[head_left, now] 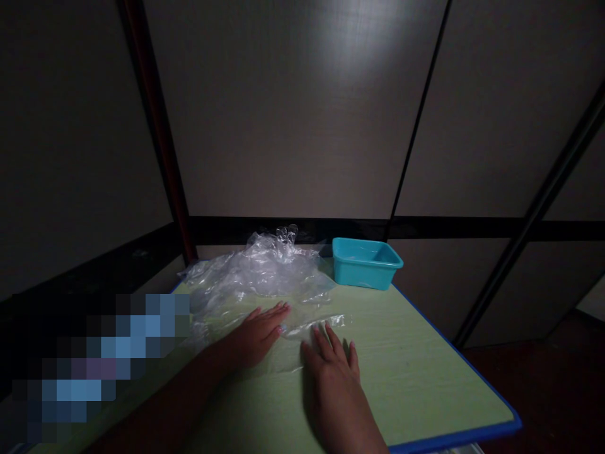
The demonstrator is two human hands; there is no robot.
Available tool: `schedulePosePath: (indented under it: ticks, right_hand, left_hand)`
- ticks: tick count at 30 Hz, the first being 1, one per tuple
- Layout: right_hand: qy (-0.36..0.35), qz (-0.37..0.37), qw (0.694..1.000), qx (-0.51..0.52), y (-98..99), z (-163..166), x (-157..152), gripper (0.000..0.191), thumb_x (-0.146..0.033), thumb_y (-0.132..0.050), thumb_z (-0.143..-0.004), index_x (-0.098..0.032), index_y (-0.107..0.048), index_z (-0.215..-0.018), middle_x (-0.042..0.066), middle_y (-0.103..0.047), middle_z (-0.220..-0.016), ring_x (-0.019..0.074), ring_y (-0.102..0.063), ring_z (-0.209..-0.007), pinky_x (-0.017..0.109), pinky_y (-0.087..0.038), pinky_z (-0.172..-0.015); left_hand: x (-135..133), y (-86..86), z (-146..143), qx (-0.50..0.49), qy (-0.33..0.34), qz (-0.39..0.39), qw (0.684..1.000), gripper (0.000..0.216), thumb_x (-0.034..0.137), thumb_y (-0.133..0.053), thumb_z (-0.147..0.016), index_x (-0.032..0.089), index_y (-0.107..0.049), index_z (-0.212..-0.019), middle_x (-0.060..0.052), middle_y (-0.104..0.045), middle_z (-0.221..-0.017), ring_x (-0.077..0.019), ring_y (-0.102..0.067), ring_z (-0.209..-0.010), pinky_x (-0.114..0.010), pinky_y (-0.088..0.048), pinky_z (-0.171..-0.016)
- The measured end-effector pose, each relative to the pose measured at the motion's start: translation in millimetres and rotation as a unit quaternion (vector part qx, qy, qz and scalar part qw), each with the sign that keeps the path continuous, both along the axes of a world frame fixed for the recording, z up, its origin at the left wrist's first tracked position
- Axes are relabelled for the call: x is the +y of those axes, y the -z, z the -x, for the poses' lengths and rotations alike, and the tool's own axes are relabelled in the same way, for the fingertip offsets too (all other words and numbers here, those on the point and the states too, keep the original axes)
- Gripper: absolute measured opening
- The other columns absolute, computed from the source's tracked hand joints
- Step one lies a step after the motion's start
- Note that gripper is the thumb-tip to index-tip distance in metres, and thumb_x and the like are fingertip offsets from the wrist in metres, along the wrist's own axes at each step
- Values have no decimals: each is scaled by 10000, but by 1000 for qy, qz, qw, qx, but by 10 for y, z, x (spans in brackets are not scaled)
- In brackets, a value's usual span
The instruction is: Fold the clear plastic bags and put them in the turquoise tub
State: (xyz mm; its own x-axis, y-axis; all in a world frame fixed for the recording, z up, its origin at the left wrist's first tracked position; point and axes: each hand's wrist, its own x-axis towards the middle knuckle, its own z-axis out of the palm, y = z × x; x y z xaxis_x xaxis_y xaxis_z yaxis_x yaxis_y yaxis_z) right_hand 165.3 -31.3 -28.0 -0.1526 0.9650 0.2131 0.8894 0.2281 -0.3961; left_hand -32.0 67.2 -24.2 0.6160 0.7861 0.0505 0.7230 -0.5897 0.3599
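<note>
A clear plastic bag [302,325] lies flat on the green tabletop between my hands. My left hand [259,334] rests on its left part, palm down with the fingers stretched to the right. Against the bag's right side, my right hand [333,366] lies with its fingers spread and pointing away from me. Neither hand grips anything. Just beyond them is a crumpled heap of clear plastic bags [269,265], spread over the back left of the table. Where the flat bag's left edge ends is hard to make out.
A turquoise plastic basin [363,271] stands at the table's back right. The green table [425,372] has a blue edge, with a corner at the lower right. Grey panelled doors [293,113] rise right behind it. A blurred-out patch [118,353] covers the lower left.
</note>
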Motion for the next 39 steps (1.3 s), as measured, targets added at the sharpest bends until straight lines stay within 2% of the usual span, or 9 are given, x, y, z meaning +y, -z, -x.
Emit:
schedulePosePath:
  ticks: [7, 12, 16, 19, 21, 26, 33, 37, 39]
  right_hand:
    - [117, -19, 993, -27, 6, -4, 23, 549, -214, -360, -836, -40, -422, -1353, 161, -397, -1412, 345, -261, -1340, 603, -177, -1050]
    - [152, -52, 987, 14, -41, -53, 17, 539, -227, -349, -850, -27, -430, -1343, 184, -419, -1391, 352, -309, -1317, 598, -244, -1035]
    - [89, -77, 976, 181, 2, -97, 32, 523, -248, -342, -875, -48, -419, -1352, 171, -424, -1392, 275, -356, -1308, 495, -251, -1085]
    - [58, -91, 929, 354, 60, -131, 51, 581, -345, -376, -894, -83, -321, -1410, 144, -321, -1460, 236, -313, -1336, 438, -294, -1077]
    - [53, -82, 898, 428, 78, -145, 54, 605, -387, -412, -893, -135, -289, -1429, 122, -344, -1452, 236, -341, -1321, 451, -320, -1057]
    - [32, -73, 880, 469, 15, -140, 17, 606, -402, -459, -893, -211, -272, -1437, 103, -451, -1388, 231, -448, -1250, 440, -373, -1016]
    - [-43, -54, 889, 453, -55, -94, -25, 587, -360, -352, -946, -267, -100, -1468, 93, -261, -1496, 178, -495, -1207, 399, -321, -1060]
    - [-1, -122, 885, 449, -23, -89, -14, 612, -345, -409, -924, -256, -116, -1454, 130, -288, -1472, 205, -515, -1178, 406, -399, -1004]
    - [37, -157, 882, 442, -25, -100, -4, 553, -346, -430, -913, -232, -222, -1412, 149, -381, -1405, 211, -553, -1119, 393, -460, -939]
  left_hand:
    - [-23, -33, 19, -3, 9, 4, 1000, 489, 400, -256, -977, 292, -197, -1450, -29, -214, -1506, -203, -186, -1382, -495, -116, -1108]
    - [-63, -127, 15, 24, 22, -12, 999, 692, 586, -440, -870, 289, -200, -1447, -68, -185, -1510, -281, -150, -1386, -602, -39, -1070]
    - [-123, -186, -24, 16, 49, -69, 996, 834, 674, -543, -759, 288, -246, -1436, -75, -190, -1511, -312, -139, -1384, -602, 41, -1065]
    - [-183, -201, -74, 7, 93, -35, 995, 917, 681, -582, -722, 290, -187, -1452, -62, -169, -1518, -312, -149, -1382, -570, -46, -1091]
    - [-212, -196, -102, 5, 103, -5, 995, 946, 652, -600, -727, 280, -136, -1462, -61, -143, -1522, -311, -152, -1381, -554, -83, -1098]
    - [-211, -144, -106, 6, 101, 13, 995, 896, 485, -614, -782, 270, -81, -1469, -55, -117, -1523, -296, -160, -1381, -535, -71, -1108]
    - [-180, -136, -102, -25, 83, 29, 996, 522, 294, -320, -953, 307, -178, -1454, 9, -199, -1509, -222, -187, -1381, -502, -96, -1122]
    - [-187, -176, -118, -50, 56, 59, 995, 459, 333, -269, -975, 304, -263, -1433, 14, -256, -1491, -213, -205, -1376, -491, -77, -1127]
    - [-180, -170, -111, -65, 39, 65, 995, 455, 367, -270, -976, 300, -287, -1426, 16, -270, -1486, -213, -213, -1373, -468, -86, -1134]
